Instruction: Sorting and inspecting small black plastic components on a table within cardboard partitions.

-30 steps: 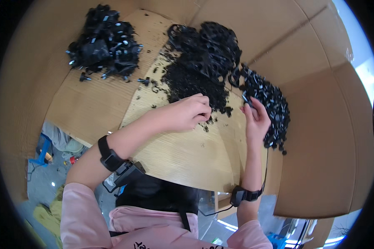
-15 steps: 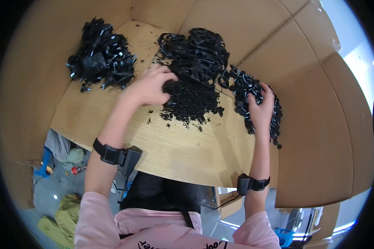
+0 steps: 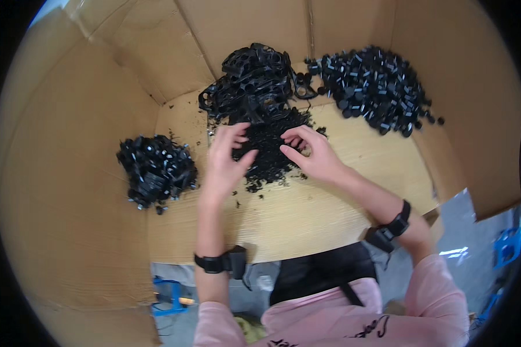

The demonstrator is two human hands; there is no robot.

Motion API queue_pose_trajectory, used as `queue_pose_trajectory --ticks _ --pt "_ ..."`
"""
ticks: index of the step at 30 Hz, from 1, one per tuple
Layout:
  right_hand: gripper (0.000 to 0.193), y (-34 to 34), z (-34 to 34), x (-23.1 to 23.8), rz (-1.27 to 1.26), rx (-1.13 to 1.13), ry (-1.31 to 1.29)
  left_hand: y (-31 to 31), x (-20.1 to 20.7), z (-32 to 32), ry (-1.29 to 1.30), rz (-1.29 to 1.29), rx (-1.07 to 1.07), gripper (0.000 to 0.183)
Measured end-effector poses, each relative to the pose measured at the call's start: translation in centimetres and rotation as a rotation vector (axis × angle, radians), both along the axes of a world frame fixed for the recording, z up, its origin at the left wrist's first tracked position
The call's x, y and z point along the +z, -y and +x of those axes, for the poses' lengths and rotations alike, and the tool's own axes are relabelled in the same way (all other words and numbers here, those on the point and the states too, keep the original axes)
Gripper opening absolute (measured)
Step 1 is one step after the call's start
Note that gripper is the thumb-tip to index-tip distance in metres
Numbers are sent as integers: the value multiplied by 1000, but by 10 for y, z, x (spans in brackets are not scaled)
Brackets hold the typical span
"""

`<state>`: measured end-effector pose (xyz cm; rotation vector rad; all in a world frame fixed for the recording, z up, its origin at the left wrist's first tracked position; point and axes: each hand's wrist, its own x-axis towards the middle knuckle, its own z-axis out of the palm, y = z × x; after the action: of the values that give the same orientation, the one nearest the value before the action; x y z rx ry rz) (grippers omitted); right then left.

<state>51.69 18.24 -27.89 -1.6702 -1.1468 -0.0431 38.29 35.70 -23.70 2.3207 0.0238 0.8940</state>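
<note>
— Looking down from the head view: what are the hands doing?
— Both are resting on the heap of small black bits (image 3: 269,151). Left hand (image 3: 226,159) is lying with fingers spread, gripping nothing; right hand (image 3: 311,155) is curling its fingers loosely, tips touching the bits.
— And around them?
— Tangled black frames (image 3: 252,81) behind, piles of black parts left (image 3: 155,169) and right (image 3: 375,87), all on a cardboard-walled tabletop (image 3: 307,214).

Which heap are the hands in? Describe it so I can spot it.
On the wooden board inside the cardboard walls, find the tangled black frames at the back. The heap lies just in front, under both hands: fine loose black bits, unlike the chunkier side piles.
</note>
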Motion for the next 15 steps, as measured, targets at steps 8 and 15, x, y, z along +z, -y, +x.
queue_pose_trajectory --ticks 8,15 --pt "30 6 -5 -7 99 297 -708 50 -14 27 53 239 -108 50" --pt "32 9 5 -6 198 275 -584 34 -26 24 -148 -450 -204 32"
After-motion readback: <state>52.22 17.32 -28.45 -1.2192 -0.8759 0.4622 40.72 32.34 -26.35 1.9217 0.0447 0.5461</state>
